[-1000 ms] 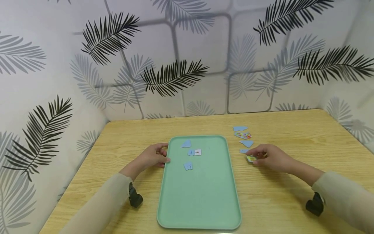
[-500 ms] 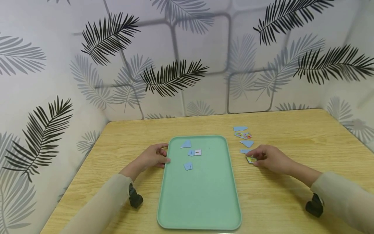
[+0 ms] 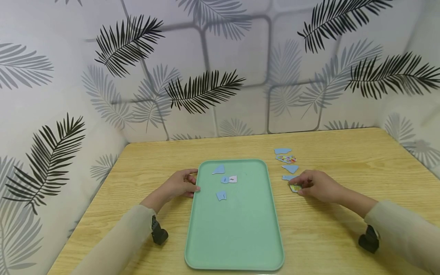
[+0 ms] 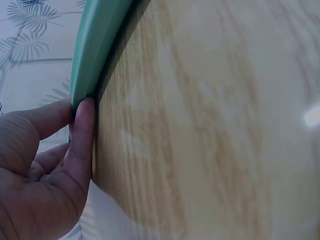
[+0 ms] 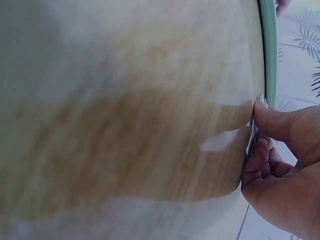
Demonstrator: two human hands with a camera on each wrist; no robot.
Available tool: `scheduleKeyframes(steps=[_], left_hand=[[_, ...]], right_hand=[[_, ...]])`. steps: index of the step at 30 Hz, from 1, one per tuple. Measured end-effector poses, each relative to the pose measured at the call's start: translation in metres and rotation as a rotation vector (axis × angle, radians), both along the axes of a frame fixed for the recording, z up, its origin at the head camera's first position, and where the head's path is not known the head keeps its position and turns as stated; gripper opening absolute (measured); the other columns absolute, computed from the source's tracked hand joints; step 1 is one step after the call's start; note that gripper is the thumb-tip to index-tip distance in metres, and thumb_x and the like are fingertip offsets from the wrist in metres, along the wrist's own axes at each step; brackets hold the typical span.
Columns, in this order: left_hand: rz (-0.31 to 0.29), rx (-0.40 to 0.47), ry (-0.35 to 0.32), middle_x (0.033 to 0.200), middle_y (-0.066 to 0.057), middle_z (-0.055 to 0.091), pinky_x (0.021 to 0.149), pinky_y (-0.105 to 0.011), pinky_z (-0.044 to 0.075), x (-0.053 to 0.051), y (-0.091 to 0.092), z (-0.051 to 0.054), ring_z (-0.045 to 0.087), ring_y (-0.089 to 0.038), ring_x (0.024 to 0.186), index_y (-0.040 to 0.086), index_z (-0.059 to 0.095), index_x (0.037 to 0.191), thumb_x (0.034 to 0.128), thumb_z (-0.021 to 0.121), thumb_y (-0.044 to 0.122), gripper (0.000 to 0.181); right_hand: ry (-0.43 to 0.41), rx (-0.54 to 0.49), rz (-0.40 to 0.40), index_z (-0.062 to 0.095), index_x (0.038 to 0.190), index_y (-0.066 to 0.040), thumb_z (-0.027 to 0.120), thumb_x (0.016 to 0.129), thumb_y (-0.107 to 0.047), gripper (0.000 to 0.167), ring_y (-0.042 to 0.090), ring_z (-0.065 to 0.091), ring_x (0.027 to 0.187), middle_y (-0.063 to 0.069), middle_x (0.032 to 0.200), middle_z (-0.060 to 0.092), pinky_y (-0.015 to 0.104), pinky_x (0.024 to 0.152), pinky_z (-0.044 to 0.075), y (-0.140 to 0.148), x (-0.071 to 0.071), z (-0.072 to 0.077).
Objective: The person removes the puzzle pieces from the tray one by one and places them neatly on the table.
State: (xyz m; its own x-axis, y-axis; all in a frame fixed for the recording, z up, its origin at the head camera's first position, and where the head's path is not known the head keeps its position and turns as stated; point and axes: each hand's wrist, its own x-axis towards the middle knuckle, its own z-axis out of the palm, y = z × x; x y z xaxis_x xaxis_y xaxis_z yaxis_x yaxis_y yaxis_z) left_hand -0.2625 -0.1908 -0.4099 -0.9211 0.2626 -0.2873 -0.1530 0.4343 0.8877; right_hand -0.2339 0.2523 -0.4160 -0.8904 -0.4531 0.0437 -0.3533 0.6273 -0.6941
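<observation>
Fingertips (image 3: 298,178) of the right hand (image 3: 317,185) cover part of the yellow-printed piece (image 3: 295,188) on my head feed, so I can't trace its whole outline. The right wrist camera gives me that spot nearly edge-on, only a thin dark sliver, and the print can't be read there. Marks on the blue pieces (image 3: 221,195) in the tray (image 3: 237,229) are too small for me to make out, and both sleeves (image 3: 118,236) run off the frame. Against the frames of half a second and a second ago I find hardly any change: hands, tray and pieces sit where they did, the right sleeve having shifted only slightly. The yellow-printed piece lies on the table (image 3: 326,244), right of the tray, pinched between the right thumb and fingers, just nearer me than a small blue piece (image 3: 288,177) at the end of a short row. The left hand (image 3: 179,185) grips the tray's left rim, thumb over its edge.
</observation>
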Motion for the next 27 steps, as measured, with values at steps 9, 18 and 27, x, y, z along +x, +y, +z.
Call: scheduleKeyframes(steps=[9,18,27], left_hand=[[-0.002,0.0,0.002,0.1,-0.013,0.049,0.068,-0.032,0.058,0.0003,-0.0016,-0.0009,0.056,-0.019,0.076,0.001,0.037,0.147,0.0866,0.07,-0.004,0.069],[-0.002,-0.004,0.006,0.101,-0.014,0.049,0.068,-0.032,0.058,0.0007,-0.0012,-0.0004,0.056,-0.019,0.077,0.001,0.037,0.148,0.0869,0.069,-0.004,0.069],[-0.005,-0.013,0.008,0.101,-0.013,0.05,0.068,-0.032,0.058,0.0002,-0.0005,-0.0001,0.056,-0.02,0.077,0.002,0.037,0.148,0.0867,0.07,-0.003,0.07]], right_hand=[[-0.033,0.014,0.012,0.071,0.114,-0.002,0.073,0.084,0.0,0.03,0.015,0.046,0.076,0.003,0.095,0.062,0.023,0.062,0.046,-0.0008,0.0,0.0038],[-0.051,0.005,0.02,0.07,0.114,-0.001,0.072,0.085,-0.001,0.029,0.014,0.052,0.082,0.005,0.099,0.062,0.023,0.069,0.05,-0.0017,0.0002,0.0053],[-0.061,0.013,0.022,0.07,0.115,-0.002,0.073,0.085,-0.002,0.03,0.015,0.051,0.081,0.005,0.101,0.063,0.024,0.066,0.048,0.0,-0.0006,0.0067]])
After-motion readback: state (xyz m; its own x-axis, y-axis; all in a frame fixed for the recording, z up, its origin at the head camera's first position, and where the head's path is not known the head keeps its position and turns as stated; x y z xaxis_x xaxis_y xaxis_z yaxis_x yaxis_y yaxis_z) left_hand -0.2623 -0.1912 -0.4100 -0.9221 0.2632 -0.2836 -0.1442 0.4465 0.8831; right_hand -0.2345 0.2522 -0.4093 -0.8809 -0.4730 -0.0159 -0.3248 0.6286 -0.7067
